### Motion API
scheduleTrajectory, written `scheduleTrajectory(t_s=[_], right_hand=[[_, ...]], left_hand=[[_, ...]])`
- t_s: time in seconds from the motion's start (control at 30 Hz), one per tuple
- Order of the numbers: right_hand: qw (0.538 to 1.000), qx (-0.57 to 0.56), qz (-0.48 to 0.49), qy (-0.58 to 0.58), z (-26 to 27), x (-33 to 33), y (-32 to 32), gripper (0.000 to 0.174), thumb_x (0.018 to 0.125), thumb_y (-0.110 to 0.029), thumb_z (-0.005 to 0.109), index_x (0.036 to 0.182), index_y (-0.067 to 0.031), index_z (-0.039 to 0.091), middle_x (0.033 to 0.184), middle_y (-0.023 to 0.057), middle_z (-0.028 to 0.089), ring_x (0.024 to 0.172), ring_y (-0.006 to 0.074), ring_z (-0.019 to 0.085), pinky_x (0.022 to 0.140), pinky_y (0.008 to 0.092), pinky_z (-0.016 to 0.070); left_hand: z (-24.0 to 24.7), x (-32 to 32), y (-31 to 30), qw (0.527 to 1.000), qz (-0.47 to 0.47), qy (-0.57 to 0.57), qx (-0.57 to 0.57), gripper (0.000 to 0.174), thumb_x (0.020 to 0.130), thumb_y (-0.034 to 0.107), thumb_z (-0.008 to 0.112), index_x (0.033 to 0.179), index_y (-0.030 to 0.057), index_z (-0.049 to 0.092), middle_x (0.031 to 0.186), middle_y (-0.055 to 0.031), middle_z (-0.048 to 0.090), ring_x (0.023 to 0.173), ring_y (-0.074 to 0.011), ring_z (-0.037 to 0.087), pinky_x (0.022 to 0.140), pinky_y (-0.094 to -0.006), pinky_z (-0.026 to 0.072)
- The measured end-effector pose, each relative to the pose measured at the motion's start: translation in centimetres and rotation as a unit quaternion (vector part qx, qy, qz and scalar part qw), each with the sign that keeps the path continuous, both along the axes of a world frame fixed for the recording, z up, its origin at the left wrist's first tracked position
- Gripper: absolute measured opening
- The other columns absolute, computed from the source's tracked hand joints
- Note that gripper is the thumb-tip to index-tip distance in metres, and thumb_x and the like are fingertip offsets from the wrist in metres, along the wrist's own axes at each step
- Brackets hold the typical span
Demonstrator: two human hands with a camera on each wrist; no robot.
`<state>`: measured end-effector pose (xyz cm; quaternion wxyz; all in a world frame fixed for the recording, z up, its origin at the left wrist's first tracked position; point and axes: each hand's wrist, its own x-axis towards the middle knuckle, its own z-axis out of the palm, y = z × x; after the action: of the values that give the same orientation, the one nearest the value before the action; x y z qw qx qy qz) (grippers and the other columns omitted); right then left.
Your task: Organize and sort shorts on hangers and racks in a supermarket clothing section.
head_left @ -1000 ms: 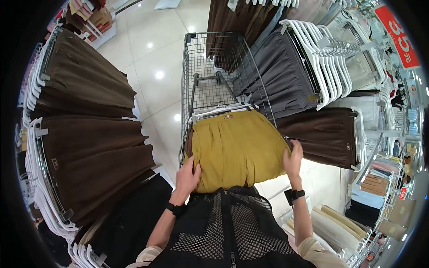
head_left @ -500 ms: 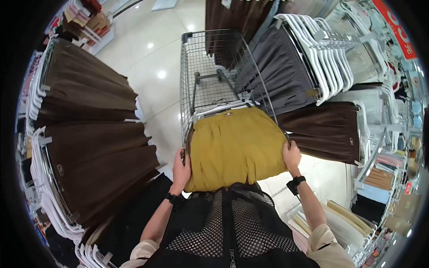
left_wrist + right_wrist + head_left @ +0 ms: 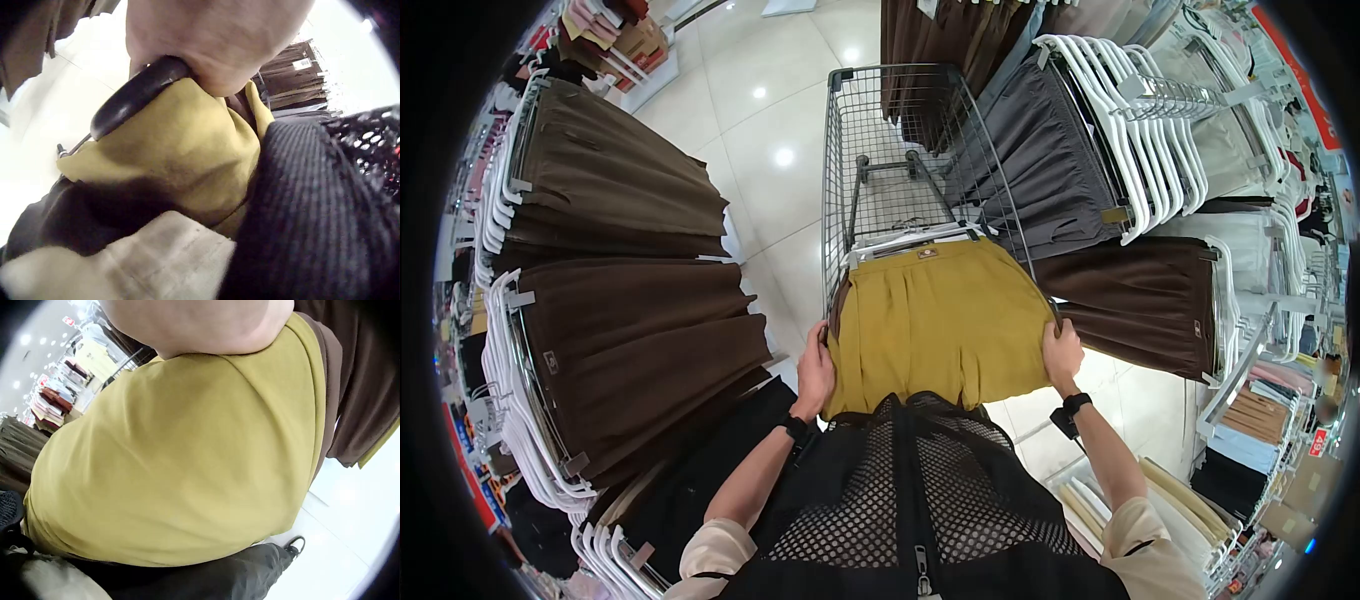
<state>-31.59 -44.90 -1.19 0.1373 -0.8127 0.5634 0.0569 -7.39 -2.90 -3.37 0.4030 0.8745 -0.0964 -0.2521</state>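
Note:
A wire shopping cart (image 3: 890, 67) stands in front of me in the head view. Draped over its near end is a mustard-yellow garment (image 3: 940, 320) with a small label at the waistband, clipped to a white hanger. Brown cloth shows beneath its edge. My left hand (image 3: 816, 370) grips the cart's dark handle (image 3: 134, 103) on the left side, fingers curled round it in the left wrist view. On the other side my right hand (image 3: 1062, 352) holds the right end of the handle. In the right wrist view, the garment (image 3: 169, 456) hangs below that hand and hides the handle.
Racks of brown skirts (image 3: 640, 350) on white hangers line the left side. Close by the cart on the right hang grey garments (image 3: 1050, 160) and a dark brown garment (image 3: 1150, 300). Tiled floor (image 3: 775, 200) runs between the left racks and the cart.
My left hand has left the garment's left edge and taken hold of the cart's handle. The right hand has closed round the handle's right end. The garment hangs spread over the cart.

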Motion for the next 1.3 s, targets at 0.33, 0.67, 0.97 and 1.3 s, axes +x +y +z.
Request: scheduleTrajectory(t_s=[0.33,0.67,0.97,1.3], right_hand=[[1.0,0.008,-0.007,0.0,0.4,0.3,-0.1,0.045,0.101,-0.044,0.051,0.108,-0.0015,0.063,0.102,0.0285,0.074,0.096,0.0521,0.07,0.087,0.0603,0.0542],[1.0,0.005,-0.008,0.004,0.1,0.3,-0.1,0.044,0.102,-0.043,0.05,0.108,-0.0016,0.063,0.104,0.0283,0.074,0.098,0.0519,0.069,0.089,0.0603,0.0539],[1.0,-0.012,-0.011,0.006,0.1,0.4,0.1,0.043,0.101,-0.043,0.052,0.105,-0.0018,0.063,0.11,0.0249,0.074,0.098,0.0504,0.07,0.088,0.06,0.0551],[1.0,-0.002,-0.017,-0.006,-0.2,0.1,0.0,0.042,0.1,-0.042,0.053,0.107,-0.0016,0.064,0.107,0.026,0.075,0.099,0.05,0.071,0.089,0.0598,0.055]], left_hand=[[-0.5,-0.4,0.1,1.0,-0.005,-0.015,-0.012,0.041,0.11,0.007,0.042,0.151,0.012,0.046,0.115,-0.0329,0.07,0.1,-0.0511,0.069,0.084,-0.0524,0.0531],[-0.3,-0.3,0.2,0.999,-0.022,-0.039,-0.02,0.039,0.109,0.005,0.043,0.146,0.0117,0.049,0.117,-0.0326,0.069,0.107,-0.0534,0.066,0.089,-0.055,0.0531],[-0.3,-0.3,0.0,0.998,-0.022,-0.051,0.009,0.04,0.106,0.004,0.043,0.142,0.0142,0.054,0.108,-0.0318,0.069,0.102,-0.0532,0.067,0.085,-0.0575,0.0512],[1.0,-0.4,-0.8,0.997,-0.016,-0.035,0.06,0.03,0.109,0.009,0.044,0.133,0.0109,0.06,0.115,-0.029,0.07,0.111,-0.0513,0.066,0.089,-0.0529,0.0522]])
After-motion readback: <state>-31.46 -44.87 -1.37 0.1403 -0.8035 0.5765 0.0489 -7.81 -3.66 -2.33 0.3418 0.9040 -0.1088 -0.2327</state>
